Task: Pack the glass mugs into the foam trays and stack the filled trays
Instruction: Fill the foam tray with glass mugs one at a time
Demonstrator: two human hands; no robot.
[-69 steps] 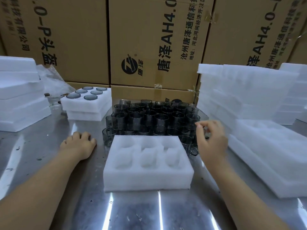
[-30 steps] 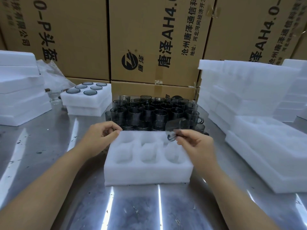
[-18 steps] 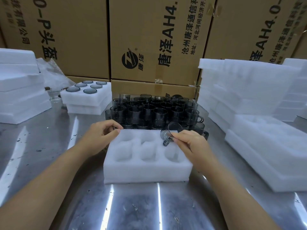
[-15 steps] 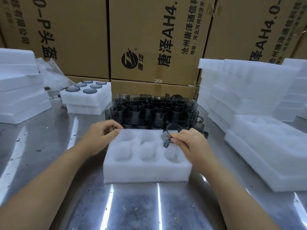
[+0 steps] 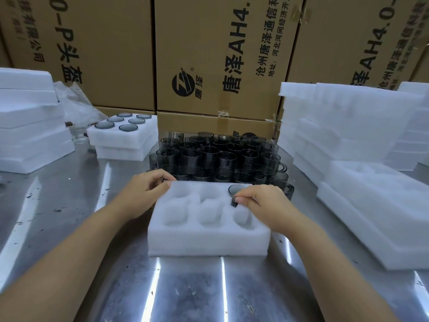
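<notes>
A white foam tray (image 5: 209, 238) with six pockets lies on the steel table in front of me. My right hand (image 5: 262, 203) pinches a smoky glass mug (image 5: 235, 191) that sits in the tray's far right pocket, its handle pointing toward me. My left hand (image 5: 146, 194) grips the tray's far left corner, fingers curled over the edge. Behind the tray stands a dense cluster of several dark glass mugs (image 5: 216, 156).
A filled tray (image 5: 123, 131) rests on another foam piece at the back left. Foam stacks stand at the far left (image 5: 30, 126) and right (image 5: 348, 129), with an open foam tray (image 5: 376, 210) on the right. Cardboard boxes (image 5: 222, 54) wall the back.
My right hand has lowered the mug from above the tray down into the far right pocket. My left hand has stayed on the tray's far left corner.
</notes>
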